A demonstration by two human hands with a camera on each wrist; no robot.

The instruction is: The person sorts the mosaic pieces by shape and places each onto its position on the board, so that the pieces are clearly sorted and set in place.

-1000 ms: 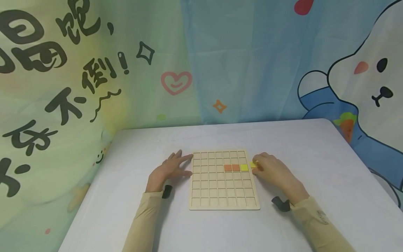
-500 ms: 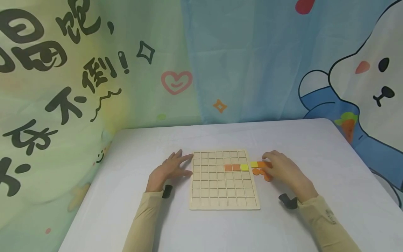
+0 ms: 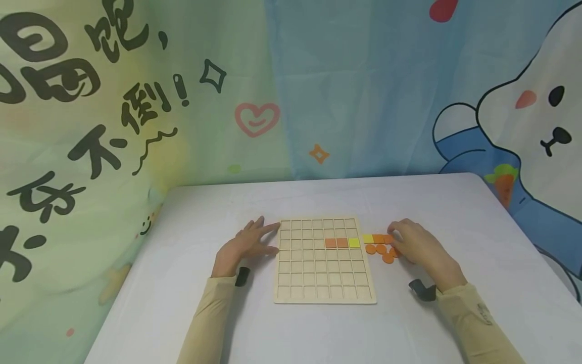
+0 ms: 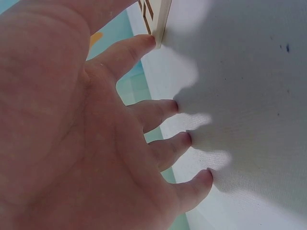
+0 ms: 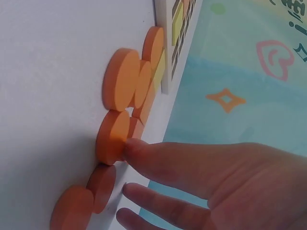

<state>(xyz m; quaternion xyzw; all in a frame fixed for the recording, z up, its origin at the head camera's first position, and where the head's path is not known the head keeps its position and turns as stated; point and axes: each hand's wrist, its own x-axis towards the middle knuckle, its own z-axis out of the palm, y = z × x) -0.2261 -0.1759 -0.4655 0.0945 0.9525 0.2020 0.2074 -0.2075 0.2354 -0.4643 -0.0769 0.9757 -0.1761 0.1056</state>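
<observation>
A pale wooden grid board (image 3: 309,279) lies on the white table. Two orange square tiles (image 3: 336,243) and a yellow tile (image 3: 354,243) fill part of one row. My left hand (image 3: 245,242) is spread at its left edge, with thumb and index fingertip touching the rim. Right of the board, my right hand (image 3: 420,250) pinches an orange square tile (image 3: 388,239) between thumb and index finger, low at the table. In the right wrist view the thumb covers part of this tile (image 5: 136,128), and the index finger is hidden behind it.
A loose yellow square (image 3: 368,238) and an orange square (image 3: 378,238) line up beside the board. Several orange discs (image 3: 381,249) lie just in front of them, some partly under the right hand. A printed curtain (image 3: 345,91) hangs behind the table.
My right hand has slid right along the loose pieces, uncovering the yellow square, orange squares and discs. My left hand stays at the board's edge.
</observation>
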